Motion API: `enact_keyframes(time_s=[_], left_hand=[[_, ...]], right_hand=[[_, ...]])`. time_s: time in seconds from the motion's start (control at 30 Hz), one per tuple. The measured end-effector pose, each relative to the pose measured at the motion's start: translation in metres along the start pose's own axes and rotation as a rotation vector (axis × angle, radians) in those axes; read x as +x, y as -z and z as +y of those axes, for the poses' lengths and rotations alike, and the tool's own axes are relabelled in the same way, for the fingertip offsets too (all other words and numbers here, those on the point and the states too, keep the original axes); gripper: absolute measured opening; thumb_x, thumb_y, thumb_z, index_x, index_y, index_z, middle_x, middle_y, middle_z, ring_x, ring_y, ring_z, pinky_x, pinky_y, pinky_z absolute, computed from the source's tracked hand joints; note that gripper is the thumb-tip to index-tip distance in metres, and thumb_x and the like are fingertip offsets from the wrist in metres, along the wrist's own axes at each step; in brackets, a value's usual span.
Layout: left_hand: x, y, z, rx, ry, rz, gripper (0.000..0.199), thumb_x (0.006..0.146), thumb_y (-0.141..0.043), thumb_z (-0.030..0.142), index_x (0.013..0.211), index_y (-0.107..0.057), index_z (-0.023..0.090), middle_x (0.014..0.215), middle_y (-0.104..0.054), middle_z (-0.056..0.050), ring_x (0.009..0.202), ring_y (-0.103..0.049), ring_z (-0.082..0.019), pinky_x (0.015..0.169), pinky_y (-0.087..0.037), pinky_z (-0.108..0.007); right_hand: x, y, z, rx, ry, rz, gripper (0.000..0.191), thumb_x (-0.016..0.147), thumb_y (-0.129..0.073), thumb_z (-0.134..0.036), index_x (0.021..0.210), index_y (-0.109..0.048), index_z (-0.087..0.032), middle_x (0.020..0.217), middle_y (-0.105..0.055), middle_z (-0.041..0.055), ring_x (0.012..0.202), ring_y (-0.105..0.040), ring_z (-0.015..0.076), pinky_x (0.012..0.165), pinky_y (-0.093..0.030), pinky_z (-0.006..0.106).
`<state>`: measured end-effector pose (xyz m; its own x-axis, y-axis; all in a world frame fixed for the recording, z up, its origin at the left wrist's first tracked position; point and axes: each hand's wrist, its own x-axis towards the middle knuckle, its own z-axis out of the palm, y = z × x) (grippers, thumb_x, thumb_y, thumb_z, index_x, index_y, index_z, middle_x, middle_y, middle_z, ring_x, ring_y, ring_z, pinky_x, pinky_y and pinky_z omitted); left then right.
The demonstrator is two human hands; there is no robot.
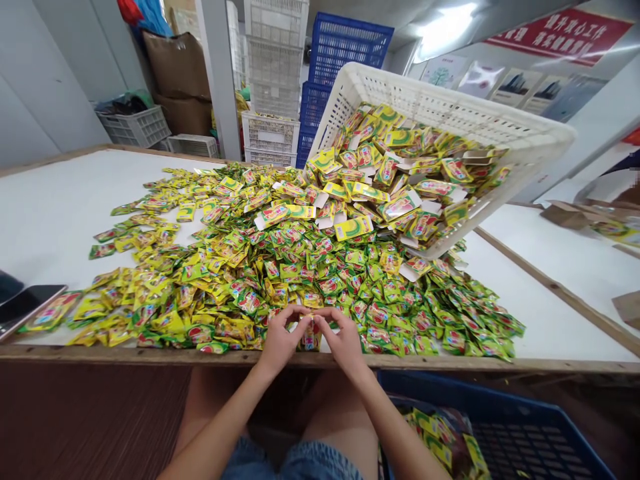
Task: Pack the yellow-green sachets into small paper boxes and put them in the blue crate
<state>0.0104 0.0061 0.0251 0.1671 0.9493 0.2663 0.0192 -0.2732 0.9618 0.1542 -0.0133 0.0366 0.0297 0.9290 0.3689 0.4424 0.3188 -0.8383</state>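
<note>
My left hand [281, 341] and my right hand [345, 341] meet at the front edge of the table. Thumbs and forefingers of both pinch the top of a small yellow printed box [311, 339], upright between them; the fingers partly cover it. Around the hands lies a wide heap of small sealed packets, yellow ones [165, 320] mostly to the left and green ones [390, 327] mostly to the right. Behind the heap, a white plastic basket [450, 100] tilts toward me, and open-ended yellow boxes [354, 228] spill from it onto the packets.
A phone [35, 307] lies at the table's left edge, beside a larger packet [53, 310]. Below the table at right, a blue crate [530, 413] holds some yellow packs. Stacked white crates [273, 87] and blue crates [345, 53] stand behind. A wooden strip [555, 287] runs along the right.
</note>
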Motion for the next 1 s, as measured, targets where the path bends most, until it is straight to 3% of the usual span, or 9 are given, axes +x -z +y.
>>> enact_keyframes(time_s=[0.17, 0.43, 0.57, 0.67, 0.73, 0.8, 0.87, 1.0], left_hand=[[0.007, -0.001, -0.004, -0.022, 0.030, -0.005, 0.016, 0.078, -0.057, 0.028, 0.087, -0.063, 0.017, 0.084, -0.066, -0.004, 0.078, -0.061, -0.017, 0.073, -0.046, -0.026], [0.003, 0.003, -0.012, -0.041, 0.048, -0.023, 0.016, 0.080, -0.056, 0.027, 0.086, -0.065, 0.017, 0.083, -0.066, -0.004, 0.078, -0.060, -0.017, 0.073, -0.045, -0.026], [0.001, 0.007, -0.013, 0.030, -0.023, -0.044, 0.015, 0.081, -0.056, 0.026, 0.086, -0.067, 0.018, 0.087, -0.066, -0.005, 0.085, -0.059, -0.018, 0.081, -0.043, -0.029], [-0.003, 0.008, -0.013, 0.077, -0.047, -0.086, 0.017, 0.081, -0.055, 0.026, 0.092, -0.067, 0.020, 0.090, -0.065, -0.005, 0.088, -0.059, -0.019, 0.083, -0.044, -0.031], [-0.006, 0.009, -0.014, 0.069, -0.033, -0.106, 0.026, 0.080, -0.056, 0.026, 0.106, -0.061, 0.022, 0.098, -0.063, -0.005, 0.090, -0.059, -0.018, 0.083, -0.045, -0.032], [-0.009, 0.011, -0.015, 0.019, -0.023, -0.106, 0.043, 0.079, -0.058, 0.026, 0.121, -0.048, 0.025, 0.107, -0.059, -0.006, 0.091, -0.059, -0.018, 0.085, -0.045, -0.033], [-0.009, 0.012, -0.017, -0.033, -0.016, -0.081, 0.048, 0.081, -0.057, 0.026, 0.125, -0.040, 0.025, 0.107, -0.058, -0.006, 0.091, -0.058, -0.017, 0.085, -0.045, -0.034], [-0.006, 0.012, -0.017, -0.029, -0.003, -0.071, 0.032, 0.084, -0.051, 0.027, 0.115, -0.048, 0.021, 0.098, -0.059, -0.006, 0.088, -0.058, -0.017, 0.083, -0.046, -0.033]], right_hand=[[0.004, -0.001, 0.002, -0.053, -0.048, 0.003, 0.017, 0.083, -0.052, -0.031, 0.087, -0.062, -0.018, 0.066, -0.058, 0.0001, 0.062, -0.053, 0.0145, 0.060, -0.042, 0.025], [-0.005, -0.001, 0.008, 0.130, -0.091, -0.020, 0.016, 0.085, -0.051, -0.030, 0.089, -0.060, -0.018, 0.083, -0.063, 0.0036, 0.076, -0.059, 0.0160, 0.071, -0.045, 0.027], [-0.010, -0.005, 0.013, 0.154, -0.088, -0.033, 0.016, 0.083, -0.053, -0.029, 0.093, -0.060, -0.019, 0.089, -0.063, 0.0041, 0.081, -0.059, 0.0165, 0.075, -0.046, 0.028], [-0.013, -0.015, 0.014, 0.180, -0.077, -0.008, 0.016, 0.083, -0.051, -0.027, 0.095, -0.059, -0.020, 0.091, -0.063, 0.0043, 0.083, -0.059, 0.0172, 0.076, -0.046, 0.029], [-0.015, -0.011, 0.010, 0.142, -0.065, 0.032, 0.016, 0.084, -0.048, -0.025, 0.094, -0.059, -0.020, 0.091, -0.063, 0.0045, 0.085, -0.058, 0.0177, 0.076, -0.046, 0.029], [-0.021, 0.013, 0.004, 0.036, -0.071, 0.084, 0.018, 0.085, -0.043, -0.025, 0.092, -0.059, -0.021, 0.089, -0.063, 0.0047, 0.083, -0.058, 0.0179, 0.074, -0.046, 0.029], [-0.030, 0.058, -0.003, -0.139, -0.113, 0.090, 0.023, 0.087, -0.037, -0.027, 0.089, -0.059, -0.021, 0.085, -0.063, 0.0052, 0.077, -0.058, 0.0184, 0.070, -0.045, 0.029], [-0.039, 0.152, -0.013, -0.528, -0.214, -0.180, 0.024, 0.082, -0.044, -0.036, 0.079, -0.064, -0.023, 0.081, -0.064, 0.0068, 0.077, -0.059, 0.0228, 0.071, -0.045, 0.035]])
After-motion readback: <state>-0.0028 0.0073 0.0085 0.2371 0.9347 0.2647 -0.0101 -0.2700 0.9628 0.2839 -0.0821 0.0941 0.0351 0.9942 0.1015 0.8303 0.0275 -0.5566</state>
